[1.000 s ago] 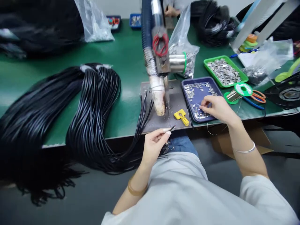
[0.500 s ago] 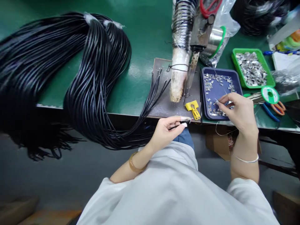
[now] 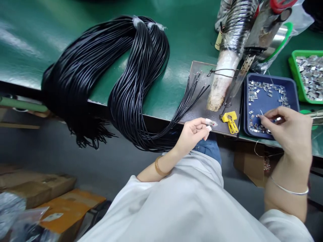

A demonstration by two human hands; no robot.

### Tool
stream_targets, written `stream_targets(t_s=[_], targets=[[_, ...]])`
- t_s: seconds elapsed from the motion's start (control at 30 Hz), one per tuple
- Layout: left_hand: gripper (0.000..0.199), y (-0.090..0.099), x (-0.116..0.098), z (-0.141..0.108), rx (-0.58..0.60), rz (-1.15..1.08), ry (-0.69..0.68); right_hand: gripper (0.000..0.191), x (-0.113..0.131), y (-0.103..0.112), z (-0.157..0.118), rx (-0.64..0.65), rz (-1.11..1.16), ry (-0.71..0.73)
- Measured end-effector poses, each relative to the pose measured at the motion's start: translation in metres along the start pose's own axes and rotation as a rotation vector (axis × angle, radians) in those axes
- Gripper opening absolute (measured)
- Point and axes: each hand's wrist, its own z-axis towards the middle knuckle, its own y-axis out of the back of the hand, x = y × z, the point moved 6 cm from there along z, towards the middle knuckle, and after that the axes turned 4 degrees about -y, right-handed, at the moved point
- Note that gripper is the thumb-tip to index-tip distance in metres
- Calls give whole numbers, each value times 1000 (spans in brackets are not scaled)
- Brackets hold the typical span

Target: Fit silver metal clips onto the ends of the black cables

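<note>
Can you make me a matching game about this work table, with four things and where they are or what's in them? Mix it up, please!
Things:
1. Yellow tool
2. Green tray
3. Right hand
4. Black cables

Clues:
A. Fingertips over the blue tray
B. Draped over the edge of the green table
C. Heaped with small metal pieces
D. Lying on the grey board

Right pairs: 1-D, 2-C, 3-A, 4-B
</note>
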Motion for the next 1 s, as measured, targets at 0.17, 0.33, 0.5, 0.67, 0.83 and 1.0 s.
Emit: stream_targets(t_s=[0.17,0.33,0.5,0.67,0.83,1.0], targets=[[22,-5,3,1,41,-18,52,13,68,11,-43,-197,429,-49],[23,-11,0,0,34,11,52,12,121,0,-72,-340,464,95],[23,-13,-7,0,15,82,-26,9,122,-29,-67,-130,691,36],[16,-13,-14,-2,-15,213,-159,10,122,-37,-65,-75,780,33],[13,-13,-20,-3,-15,430,-284,10,124,-36,-67,-94,689,57],[10,-14,-24,-5,-34,531,-376,11,124,-35,-68,-99,703,67]])
